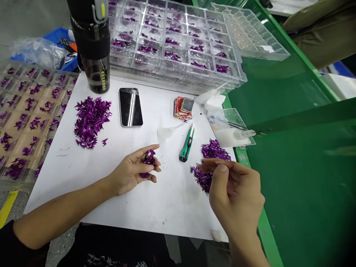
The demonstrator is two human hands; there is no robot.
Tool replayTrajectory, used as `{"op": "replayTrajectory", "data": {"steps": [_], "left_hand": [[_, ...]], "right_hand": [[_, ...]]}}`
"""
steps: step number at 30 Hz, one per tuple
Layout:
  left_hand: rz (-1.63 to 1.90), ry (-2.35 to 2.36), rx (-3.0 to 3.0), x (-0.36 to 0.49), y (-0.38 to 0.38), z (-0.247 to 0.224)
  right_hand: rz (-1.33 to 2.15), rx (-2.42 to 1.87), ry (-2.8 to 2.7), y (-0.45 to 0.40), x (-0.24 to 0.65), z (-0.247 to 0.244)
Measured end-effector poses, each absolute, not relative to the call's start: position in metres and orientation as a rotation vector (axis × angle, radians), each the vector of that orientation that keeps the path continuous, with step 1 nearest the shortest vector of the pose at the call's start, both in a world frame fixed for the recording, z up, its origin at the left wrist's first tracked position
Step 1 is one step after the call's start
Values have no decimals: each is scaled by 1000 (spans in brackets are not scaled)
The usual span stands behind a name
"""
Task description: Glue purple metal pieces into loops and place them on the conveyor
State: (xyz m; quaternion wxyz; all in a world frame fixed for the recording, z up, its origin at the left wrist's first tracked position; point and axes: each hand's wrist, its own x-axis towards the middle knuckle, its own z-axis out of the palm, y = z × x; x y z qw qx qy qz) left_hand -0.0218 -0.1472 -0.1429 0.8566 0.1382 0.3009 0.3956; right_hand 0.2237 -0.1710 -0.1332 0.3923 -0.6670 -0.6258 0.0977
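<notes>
My left hand (133, 171) holds a glossy purple part (149, 157) with openings in it, between thumb and fingers over the white board. What kind of part it is, I cannot tell. To the right, my right hand (236, 189) is closed in a pinch just above a pile of small purple lightning-shaped pieces (215, 150). Whether a piece is between its fingertips is too small to make out. A second pile of such pieces (91, 120) lies at the left, with one loose piece (104, 142) beside it. Between my hands rests a green utility knife (187, 144).
A phone (130, 107), a red box with a metal block (183, 107) and a white scoop (167, 131) lie on the white board (116, 211). A dark bottle (96, 55) stands at the back left. Compartment trays (178, 70) line the back; another tray (25, 111) sits left.
</notes>
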Motion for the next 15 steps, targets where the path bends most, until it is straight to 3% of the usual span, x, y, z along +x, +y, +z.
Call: {"op": "replayTrajectory", "data": {"steps": [8, 11, 15], "left_hand": [[890, 694, 442, -20, -144, -144], [938, 766, 519, -19, -142, -147], [937, 809, 510, -17, -140, -146]], "right_hand": [[945, -1323, -1600, -145, 167, -111], [901, -1294, -1636, -144, 164, -121], [566, -1423, -1717, -149, 167, -133]]}}
